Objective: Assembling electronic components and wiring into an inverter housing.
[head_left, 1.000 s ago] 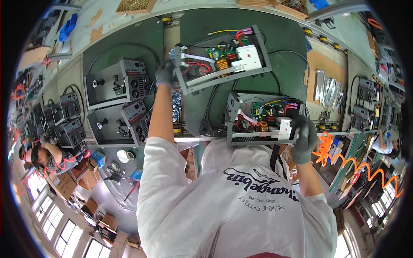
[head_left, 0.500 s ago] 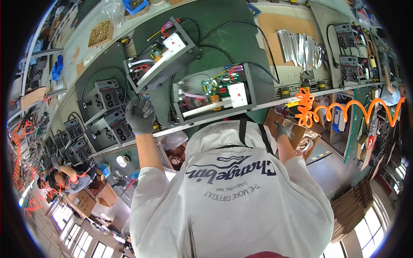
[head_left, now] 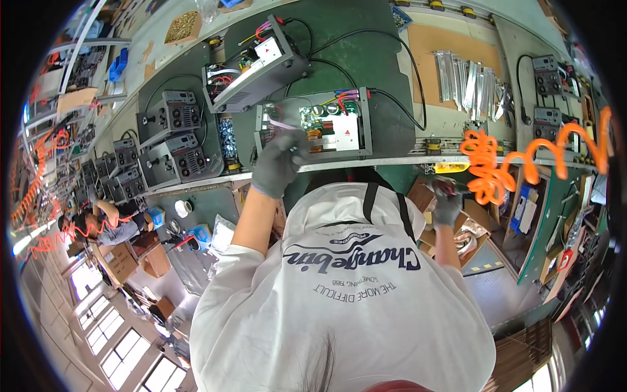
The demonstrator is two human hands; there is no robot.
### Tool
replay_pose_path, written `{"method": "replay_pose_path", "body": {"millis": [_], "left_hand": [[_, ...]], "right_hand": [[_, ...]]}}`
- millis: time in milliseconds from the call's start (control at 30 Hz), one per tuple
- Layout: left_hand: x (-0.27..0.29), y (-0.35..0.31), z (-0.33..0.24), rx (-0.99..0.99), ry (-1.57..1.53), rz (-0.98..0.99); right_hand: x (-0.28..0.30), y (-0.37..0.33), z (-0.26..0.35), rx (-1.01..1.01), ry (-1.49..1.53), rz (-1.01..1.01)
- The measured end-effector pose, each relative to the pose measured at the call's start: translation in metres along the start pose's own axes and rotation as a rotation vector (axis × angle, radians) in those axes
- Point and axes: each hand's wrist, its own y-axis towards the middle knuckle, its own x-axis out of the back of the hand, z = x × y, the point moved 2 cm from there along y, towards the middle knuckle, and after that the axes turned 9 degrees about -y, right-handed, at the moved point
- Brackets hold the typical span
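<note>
My left hand [head_left: 279, 166], in a grey glove, is over the front left corner of an open device [head_left: 358, 130] with a circuit board and coloured wires inside. Its fingers are curled together, and whatever they may pinch is too small to make out. On the right, just off the bench edge, my gloved right hand [head_left: 447, 206] is closed round something dark and reddish, mostly hidden by the fingers. The orange coiled hose [head_left: 486, 170] hangs close beside that hand. A second open device [head_left: 258, 81] stands tilted behind the first.
Several finished-looking grey units [head_left: 179, 160] stand at the left. Flat metal strips [head_left: 465, 85] lie on cardboard at the right. A box of brass-coloured small parts [head_left: 183, 27] sits at the back left. Black cables [head_left: 421, 85] loop over the green mat. Another person [head_left: 108, 219] works far left.
My left hand has moved right, from the bench edge to the front device. My right hand has come out at the right edge and now closes round a dark, reddish thing.
</note>
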Motion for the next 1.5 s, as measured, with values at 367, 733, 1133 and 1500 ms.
{"method": "replay_pose_path", "body": {"millis": [367,733,1133,1500], "left_hand": [[-0.015,-0.005,0.051,0.187,0.043,0.118],[0.014,-0.031,0.009,0.06,0.24,0.164],[0.032,-0.039,-0.004,0.128,0.207,0.235],[0.004,-0.037,-0.008,0.041,0.581,-0.063]], "right_hand": [[-0.141,-0.073,0.318,0.494,0.745,0.627],[-0.297,-0.11,0.335,0.478,0.783,0.788],[-0.33,-0.113,0.327,0.504,0.668,0.853],[-0.322,-0.117,0.328,0.555,0.601,0.849]]}}
